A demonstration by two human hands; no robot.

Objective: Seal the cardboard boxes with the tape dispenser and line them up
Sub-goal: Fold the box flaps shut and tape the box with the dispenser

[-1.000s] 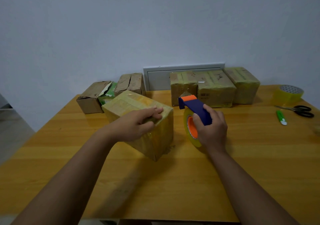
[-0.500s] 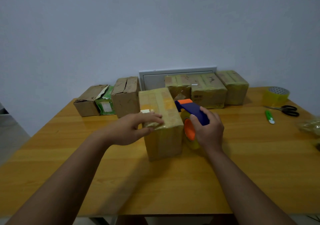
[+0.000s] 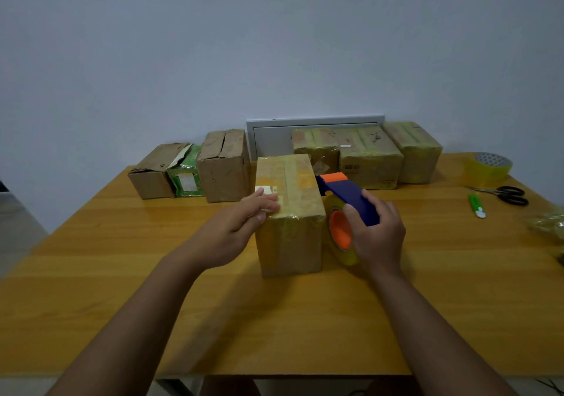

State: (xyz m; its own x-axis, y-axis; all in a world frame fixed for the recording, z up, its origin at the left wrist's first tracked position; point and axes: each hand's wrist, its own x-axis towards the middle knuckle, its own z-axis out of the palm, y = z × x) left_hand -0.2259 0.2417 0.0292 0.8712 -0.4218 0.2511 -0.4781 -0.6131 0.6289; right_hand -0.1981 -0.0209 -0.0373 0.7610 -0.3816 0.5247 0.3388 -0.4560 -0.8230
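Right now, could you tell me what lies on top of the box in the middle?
On the middle box, yellowish tape covers the top, and the left hand rests its fingers at the near left edge over a white label, part hidden. Its contents cannot be seen.

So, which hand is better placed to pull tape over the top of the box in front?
The right hand: it already grips the tape dispenser, whose orange head sits at the front box top edge. The left hand only rests straight fingers on the box, steadying it.
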